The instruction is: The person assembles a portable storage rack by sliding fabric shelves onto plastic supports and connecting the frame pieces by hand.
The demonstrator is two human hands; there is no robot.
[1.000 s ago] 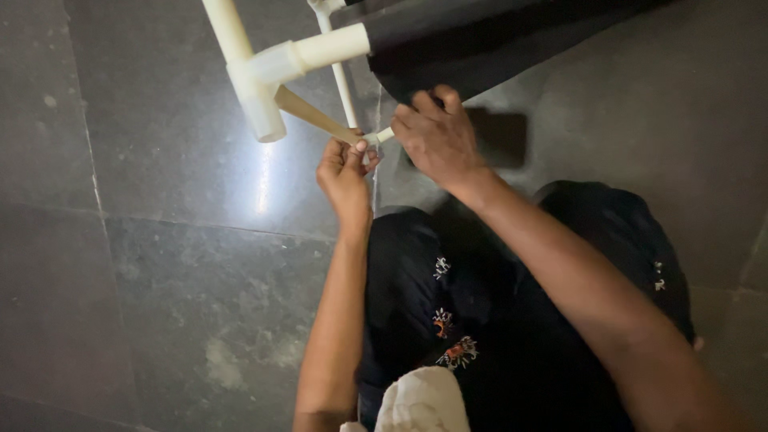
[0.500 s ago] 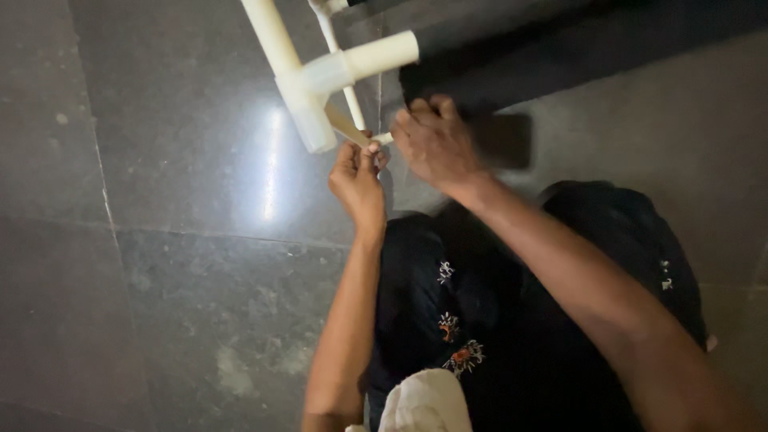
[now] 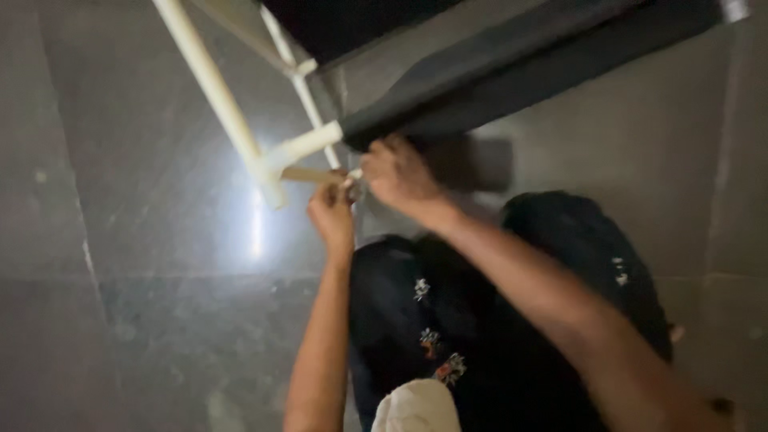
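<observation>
The grip of the left hand (image 3: 332, 214) is pinched shut on the end of a thin tan stick (image 3: 308, 174), which lies just beside the joint of a white pipe frame (image 3: 276, 160). The right hand (image 3: 398, 174) curls near it at the edge of a dark cloth (image 3: 512, 68); blur hides whether it holds anything. Below is grey tiled floor (image 3: 144, 320).

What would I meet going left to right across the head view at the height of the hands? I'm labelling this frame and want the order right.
Grey stone floor → bright light reflection → white pipe joint → left hand → right hand → dark fabric roll.
</observation>
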